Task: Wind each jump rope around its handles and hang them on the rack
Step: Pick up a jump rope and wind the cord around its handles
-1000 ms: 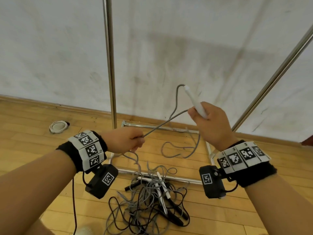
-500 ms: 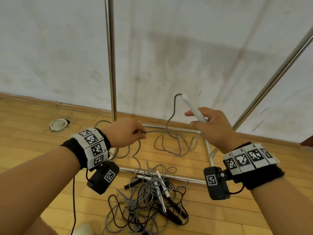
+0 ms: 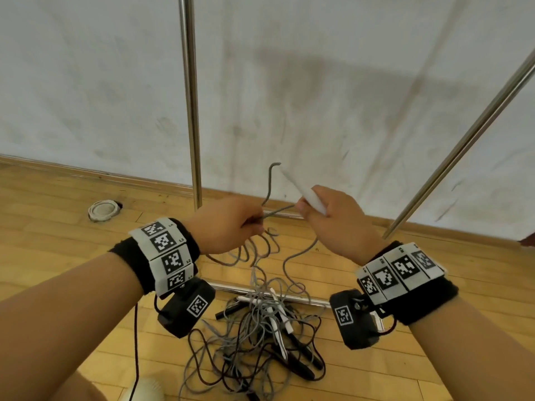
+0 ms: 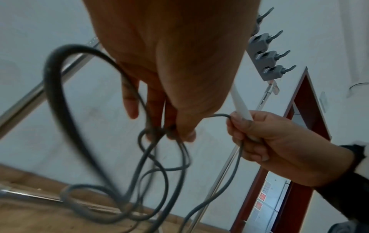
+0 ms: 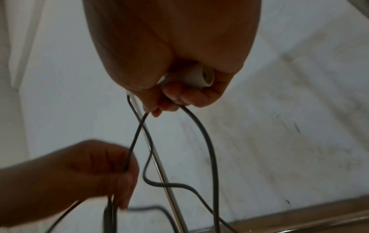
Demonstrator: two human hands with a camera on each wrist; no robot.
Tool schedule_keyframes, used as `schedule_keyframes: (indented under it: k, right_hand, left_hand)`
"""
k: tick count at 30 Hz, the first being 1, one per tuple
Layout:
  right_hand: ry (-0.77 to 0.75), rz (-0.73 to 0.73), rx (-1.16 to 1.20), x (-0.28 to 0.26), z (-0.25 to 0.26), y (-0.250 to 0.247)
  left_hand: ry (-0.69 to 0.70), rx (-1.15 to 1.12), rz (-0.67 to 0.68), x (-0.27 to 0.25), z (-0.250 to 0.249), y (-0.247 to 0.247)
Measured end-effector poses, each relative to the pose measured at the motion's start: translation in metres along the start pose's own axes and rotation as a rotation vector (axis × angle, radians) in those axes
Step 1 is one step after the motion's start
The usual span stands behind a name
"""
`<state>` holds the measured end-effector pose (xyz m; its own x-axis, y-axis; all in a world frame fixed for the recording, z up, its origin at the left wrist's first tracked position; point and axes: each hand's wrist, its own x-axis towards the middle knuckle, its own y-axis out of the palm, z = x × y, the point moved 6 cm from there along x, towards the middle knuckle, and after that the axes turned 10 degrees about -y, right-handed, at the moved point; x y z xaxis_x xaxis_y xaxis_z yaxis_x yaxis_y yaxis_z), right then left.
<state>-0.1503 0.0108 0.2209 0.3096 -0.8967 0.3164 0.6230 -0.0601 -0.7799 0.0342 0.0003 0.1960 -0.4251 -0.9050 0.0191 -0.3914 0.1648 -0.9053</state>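
The left hand (image 3: 228, 224) is curled on the grey rope (image 3: 270, 208), pinching several gathered loops between thumb and fingertips. The right hand (image 3: 337, 224) is clamped round the white handle (image 3: 301, 192), with its fingers also trapping a turn of the same rope against the handle — that much the left wrist view makes plain.

Taking the rack's upright pole (image 3: 191, 111) as the landmark: the left hand sits just right of its foot, the right hand further right again, and a short taut run of rope joins the two. The rope leaves the handle's tip, arcs down to the left hand, then falls in slack coils to the floor (image 3: 58, 241). In front of the pole's base lies the heap of other ropes (image 3: 260, 337), grey and black cords with white and black handles knotted together over the rack's lower bar.

What could go wrong, in my judgement:
- The slack runs down into that heap (I cannot tell where one rope ends and another begins), so pulling more length could drag the whole tangle up or cinch a knot.
- The loops in the left hand are loose — they could slip off the fingers and undo the winding.
- The second handle of this rope is not identifiable; winding tight before freeing it may leave it snagged.

No containers are in view; the hooks (image 4: 265, 55) high on the rack carry nothing.
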Motion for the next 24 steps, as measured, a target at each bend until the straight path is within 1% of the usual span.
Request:
schedule_keyframes:
  k: [2, 3, 7, 10, 12, 15, 17, 20, 24]
  right_hand:
    - [0.006, -0.099, 0.003, 0.001, -0.005, -0.015]
    - [0.007, -0.135, -0.001, 0.000, -0.007, -0.021]
    - [0.016, -0.215, 0.001, -0.002, -0.019, -0.038]
    - [0.019, -0.247, -0.004, -0.005, -0.024, -0.045]
    - [0.030, -0.239, -0.008, -0.006, -0.027, -0.045]
    - [0.066, -0.202, 0.018, -0.008, -0.036, -0.044]
    - [0.098, -0.171, 0.049, -0.010, -0.041, -0.040]
    - [0.094, -0.105, 0.148, -0.011, -0.035, -0.022]
    - [0.042, 0.008, 0.234, -0.009, -0.011, 0.012]
  left_hand:
    - [-0.050, 0.040, 0.094, 0.000, 0.013, 0.006]
    - [-0.070, 0.048, 0.119, 0.001, 0.019, 0.007]
    - [-0.156, -0.023, 0.167, 0.002, 0.038, 0.007]
    - [-0.160, -0.048, 0.183, 0.003, 0.041, 0.007]
    - [-0.153, -0.095, 0.160, 0.002, 0.040, 0.005]
    - [-0.175, -0.197, 0.056, 0.002, 0.041, -0.003]
    - [-0.177, -0.244, 0.014, 0.001, 0.039, -0.007]
    - [-0.128, -0.258, -0.003, -0.002, 0.024, -0.008]
    - [-0.052, -0.268, -0.054, -0.003, -0.002, -0.007]
